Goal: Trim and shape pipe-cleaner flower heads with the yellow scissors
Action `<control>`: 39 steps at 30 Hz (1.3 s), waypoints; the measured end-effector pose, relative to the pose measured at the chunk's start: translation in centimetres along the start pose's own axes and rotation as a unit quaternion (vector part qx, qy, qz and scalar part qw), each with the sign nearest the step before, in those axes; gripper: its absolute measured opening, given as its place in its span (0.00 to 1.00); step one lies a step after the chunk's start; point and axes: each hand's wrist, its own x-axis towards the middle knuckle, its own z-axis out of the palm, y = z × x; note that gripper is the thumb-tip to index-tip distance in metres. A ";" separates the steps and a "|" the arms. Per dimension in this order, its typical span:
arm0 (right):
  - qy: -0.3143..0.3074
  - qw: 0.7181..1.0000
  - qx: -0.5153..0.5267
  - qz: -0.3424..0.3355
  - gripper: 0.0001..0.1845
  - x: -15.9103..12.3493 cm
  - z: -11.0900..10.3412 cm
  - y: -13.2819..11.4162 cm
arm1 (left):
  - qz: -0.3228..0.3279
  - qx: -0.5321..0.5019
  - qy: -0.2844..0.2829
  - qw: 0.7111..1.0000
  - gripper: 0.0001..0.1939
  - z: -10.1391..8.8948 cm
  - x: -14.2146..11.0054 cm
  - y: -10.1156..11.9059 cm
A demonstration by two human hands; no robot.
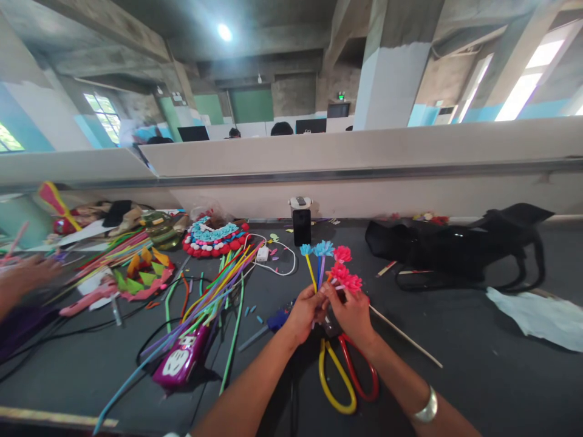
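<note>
Dark grey desk (pixel 455 340), craft clutter everywhere. Mid-frame, left hand (pixel 304 312) and right hand (pixel 353 312) both pinch the stems of a paper flower bunch (pixel 334 267), fingers closed tight. I'd worry the looped stems (pixel 346 376) snag and blooms crumple. No readable writing anywhere.

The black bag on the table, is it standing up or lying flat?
Lying flat. The black bag is slumped on its side on the dark table, its handles spread loosely on the tabletop.
</note>
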 end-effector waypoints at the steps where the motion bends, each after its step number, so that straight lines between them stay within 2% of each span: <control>1: 0.005 1.000 -0.010 -0.006 0.10 0.0 0.0 0.0 | 0.000 -0.002 -0.001 1.000 0.21 0.0 0.0 0.0; 7: 0.034 0.998 -0.050 -0.023 0.12 0.2 -0.3 -0.4 | 0.009 -0.011 -0.008 1.000 0.19 0.0 0.0 0.0; 18: 0.057 0.996 -0.060 -0.044 0.14 0.1 -0.5 -0.4 | 0.036 -0.010 0.005 0.999 0.18 -0.1 0.2 -0.5; 22: 0.054 0.996 -0.046 -0.051 0.13 0.4 -0.9 -0.8 | 0.041 -0.019 0.019 0.999 0.17 -0.3 0.3 -0.7; 30: 0.016 0.999 0.008 -0.037 0.13 0.7 -1.8 -1.5 | 0.038 -0.058 0.010 0.998 0.15 0.0 0.1 -0.5; 34: 0.015 0.999 0.005 -0.032 0.12 0.6 -1.7 -1.4 | 0.030 -0.063 -0.002 0.998 0.16 0.2 0.0 -0.2; 39: 0.013 1.000 -0.007 -0.028 0.12 0.6 -1.5 -1.4 | 0.023 -0.049 0.013 0.998 0.18 0.2 0.1 -0.2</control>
